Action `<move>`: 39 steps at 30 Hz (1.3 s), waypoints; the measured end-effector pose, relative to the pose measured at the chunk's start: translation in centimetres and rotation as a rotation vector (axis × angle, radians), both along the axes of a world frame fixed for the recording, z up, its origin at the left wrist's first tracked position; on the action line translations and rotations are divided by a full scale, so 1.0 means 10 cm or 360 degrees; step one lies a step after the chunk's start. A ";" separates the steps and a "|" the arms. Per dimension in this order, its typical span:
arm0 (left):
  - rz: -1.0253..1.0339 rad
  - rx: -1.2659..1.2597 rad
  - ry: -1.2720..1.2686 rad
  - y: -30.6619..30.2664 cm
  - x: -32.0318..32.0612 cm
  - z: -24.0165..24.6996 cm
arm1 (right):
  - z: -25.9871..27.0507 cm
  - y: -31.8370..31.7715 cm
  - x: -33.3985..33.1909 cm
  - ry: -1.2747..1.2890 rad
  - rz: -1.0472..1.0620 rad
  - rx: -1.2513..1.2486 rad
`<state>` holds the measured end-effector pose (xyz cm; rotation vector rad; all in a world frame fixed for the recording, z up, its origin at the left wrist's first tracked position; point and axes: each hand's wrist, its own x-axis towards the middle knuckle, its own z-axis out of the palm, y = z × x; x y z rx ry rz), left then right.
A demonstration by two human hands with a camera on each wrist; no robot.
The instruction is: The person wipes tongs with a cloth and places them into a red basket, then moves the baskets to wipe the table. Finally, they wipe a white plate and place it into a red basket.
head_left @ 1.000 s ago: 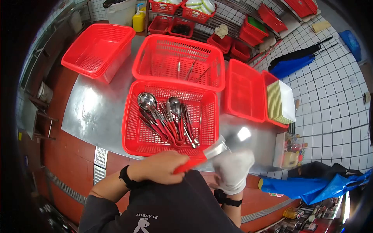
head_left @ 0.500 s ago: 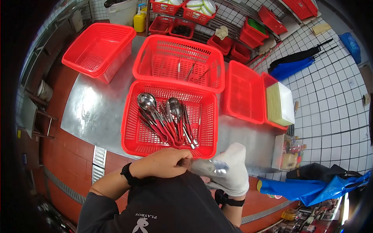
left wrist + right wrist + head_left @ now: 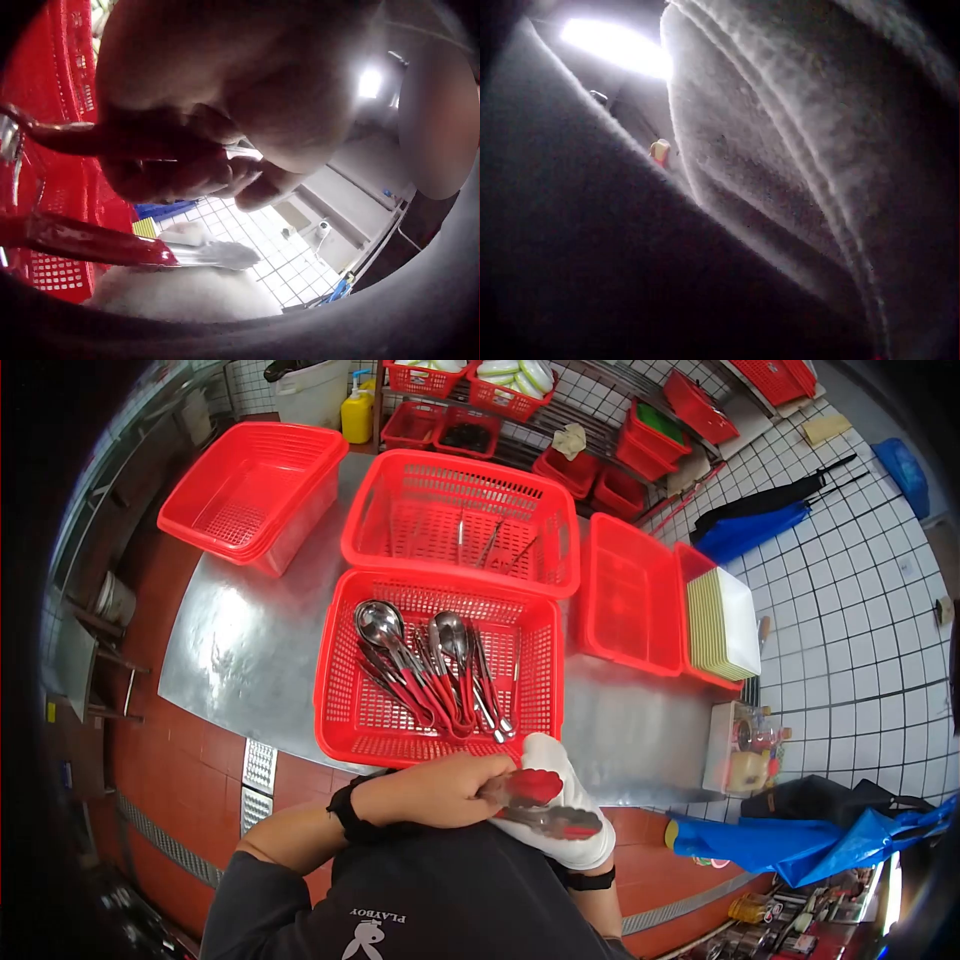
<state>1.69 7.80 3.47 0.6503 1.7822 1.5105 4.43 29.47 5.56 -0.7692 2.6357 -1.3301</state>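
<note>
My bare left hand [image 3: 445, 790] grips a pair of metal tongs [image 3: 572, 823] in front of the near basket. Its two spread ends point right in the head view. Red-coated arms of the tongs [image 3: 97, 244] show in the left wrist view. A white cloth [image 3: 572, 840] covers my right hand, whose fingers are hidden under it, and lies just behind the tongs' ends. Folds and a stitched hem of the cloth [image 3: 780, 142] fill the right wrist view. Ladles [image 3: 380, 622] and red-handled tongs [image 3: 425, 695] lie together in the red basket [image 3: 335, 745].
Behind stands another red basket [image 3: 360, 545] with a few thin metal utensils. Stacked red baskets [image 3: 180, 525] sit at the table's left corner. To the right are a red tray [image 3: 625, 595] and a stack of square dishes [image 3: 735, 625]. The steel table [image 3: 225, 640] extends both ways.
The red-handled tool seen in my left hand earlier has swung round, and spread tongs' ends now show there. The white cloth has moved left, close to my left hand.
</note>
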 end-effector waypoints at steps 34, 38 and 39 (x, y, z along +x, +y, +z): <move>0.0154 -0.0423 -0.0054 -0.05 0.01 -0.18 | 0.07 -0.12 -0.28 0.0320 0.0268 0.0206; 0.0233 -0.0466 0.0158 -0.03 0.04 -0.24 | 0.06 -0.22 -0.21 0.0485 0.0212 0.0503; 0.0239 -0.0490 0.0146 -0.04 0.04 -0.22 | 0.08 -0.23 -0.21 0.0480 0.0190 0.0577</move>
